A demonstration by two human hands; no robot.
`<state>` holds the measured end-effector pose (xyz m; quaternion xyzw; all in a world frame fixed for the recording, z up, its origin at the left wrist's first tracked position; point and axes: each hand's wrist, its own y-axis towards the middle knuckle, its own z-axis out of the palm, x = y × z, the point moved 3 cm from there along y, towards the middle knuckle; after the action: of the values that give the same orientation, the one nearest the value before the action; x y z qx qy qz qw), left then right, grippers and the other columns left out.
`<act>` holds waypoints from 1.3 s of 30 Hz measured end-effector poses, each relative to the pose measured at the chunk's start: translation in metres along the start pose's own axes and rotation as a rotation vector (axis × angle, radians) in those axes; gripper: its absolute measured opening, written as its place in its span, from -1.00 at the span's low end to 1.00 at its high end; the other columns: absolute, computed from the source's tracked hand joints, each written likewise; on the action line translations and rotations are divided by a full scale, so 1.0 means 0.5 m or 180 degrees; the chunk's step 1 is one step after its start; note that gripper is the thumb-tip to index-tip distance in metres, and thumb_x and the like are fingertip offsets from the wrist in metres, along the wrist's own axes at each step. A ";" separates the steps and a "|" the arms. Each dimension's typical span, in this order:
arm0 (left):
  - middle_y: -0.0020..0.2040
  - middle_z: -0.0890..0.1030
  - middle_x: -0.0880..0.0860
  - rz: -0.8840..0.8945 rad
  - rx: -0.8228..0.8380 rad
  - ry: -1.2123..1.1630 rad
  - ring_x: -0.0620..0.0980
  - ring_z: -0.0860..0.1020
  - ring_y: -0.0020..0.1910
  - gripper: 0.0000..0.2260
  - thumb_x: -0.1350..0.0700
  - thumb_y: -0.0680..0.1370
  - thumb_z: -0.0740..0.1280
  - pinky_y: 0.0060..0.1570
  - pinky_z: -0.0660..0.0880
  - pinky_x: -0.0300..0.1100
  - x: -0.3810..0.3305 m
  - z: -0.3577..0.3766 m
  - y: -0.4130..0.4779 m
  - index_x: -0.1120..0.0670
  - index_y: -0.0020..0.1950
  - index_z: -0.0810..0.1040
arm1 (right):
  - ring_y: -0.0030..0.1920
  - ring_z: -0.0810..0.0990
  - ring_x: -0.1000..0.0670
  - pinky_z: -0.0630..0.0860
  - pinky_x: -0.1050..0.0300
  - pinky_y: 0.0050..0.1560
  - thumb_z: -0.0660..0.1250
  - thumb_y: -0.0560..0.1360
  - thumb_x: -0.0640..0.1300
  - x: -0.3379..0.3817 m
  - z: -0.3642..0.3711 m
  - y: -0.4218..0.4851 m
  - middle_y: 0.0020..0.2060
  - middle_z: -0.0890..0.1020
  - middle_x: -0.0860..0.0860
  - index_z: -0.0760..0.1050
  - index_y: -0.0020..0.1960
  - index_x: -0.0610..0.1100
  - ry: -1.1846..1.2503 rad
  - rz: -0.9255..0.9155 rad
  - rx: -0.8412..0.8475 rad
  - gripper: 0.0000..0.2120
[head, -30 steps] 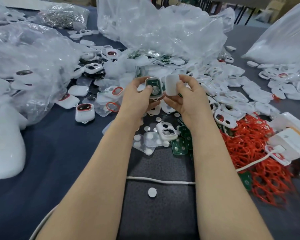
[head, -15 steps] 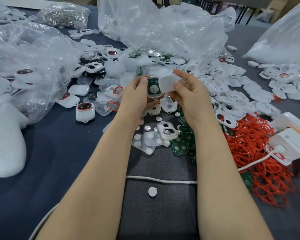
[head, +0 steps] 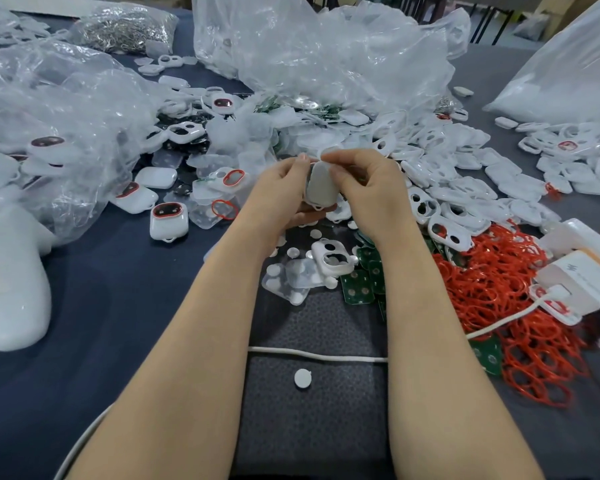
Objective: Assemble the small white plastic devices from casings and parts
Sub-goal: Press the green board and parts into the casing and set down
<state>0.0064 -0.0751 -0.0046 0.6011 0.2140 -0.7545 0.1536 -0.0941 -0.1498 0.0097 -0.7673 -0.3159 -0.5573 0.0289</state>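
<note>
Broadly, we are mid-run on a long batch, and we place everything from the white casing [head: 321, 185] that we hold up over the dark table [head: 118, 306]. Beyond the casing a large clear plastic bag [head: 309, 57] slumps, and far to its left a second bag [head: 49, 116] shows more white parts through the film. Right of the casing spreads a wide pile of loose shells [head: 465, 181], none of them joined as far as we can see. Nearer us and right of the casing lies a heap of red rings [head: 499, 306], with green circuit boards [head: 361, 285] at its edge, just below the casing. Left of the casing sit a few finished devices [head: 168, 220], closed and showing a red-rimmed window. So we judge a handful done and a great many left.

Our left hand [head: 278, 192] grips the casing from its left side, thumb up at the top edge; our right hand [head: 368, 188] pinches it from the right, fingertips on its top corner. Its plain back faces us, and we cannot tell whether the seam is closed. We judge that this unit is at the closing step. Below the casing an open-holed front shell [head: 333, 259] waits, and closest to us lies one small white disc [head: 302, 378].
</note>
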 end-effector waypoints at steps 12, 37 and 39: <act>-0.10 0.65 0.13 0.0504 0.0407 0.0449 -0.03 0.65 -0.16 -0.80 0.25 0.62 0.24 -0.13 0.61 -0.24 -0.006 -0.002 -0.008 0.09 0.23 0.47 | -0.18 0.60 -0.02 0.56 0.08 -0.18 0.33 0.55 -0.18 -0.030 0.004 0.001 -0.16 0.62 -0.08 0.56 0.03 -0.17 0.1194 0.0918 0.0136 -0.91; -0.06 0.63 0.19 0.0788 -0.0226 -0.0158 0.17 0.62 -0.02 -0.84 0.22 0.63 0.21 0.09 0.58 0.03 -0.002 -0.012 0.005 0.03 0.17 0.48 | -0.05 0.64 -0.07 0.62 0.13 -0.02 0.14 0.64 -0.18 -0.016 0.044 -0.012 0.01 0.61 -0.27 0.48 0.14 -0.27 0.1565 0.0905 0.0607 -0.79; -0.05 0.63 0.20 0.0744 -0.0169 -0.0296 0.19 0.63 0.00 -0.82 0.23 0.63 0.22 0.05 0.60 -0.03 -0.002 -0.009 0.003 0.08 0.21 0.47 | -0.07 0.64 -0.08 0.62 0.13 -0.05 0.17 0.63 -0.20 -0.018 0.041 -0.010 -0.02 0.61 -0.24 0.47 0.14 -0.27 0.1554 0.0882 0.0473 -0.82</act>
<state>0.0111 -0.0744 -0.0047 0.5820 0.1550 -0.7526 0.2661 -0.0813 -0.1416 -0.0076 -0.6421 -0.2317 -0.6916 0.2361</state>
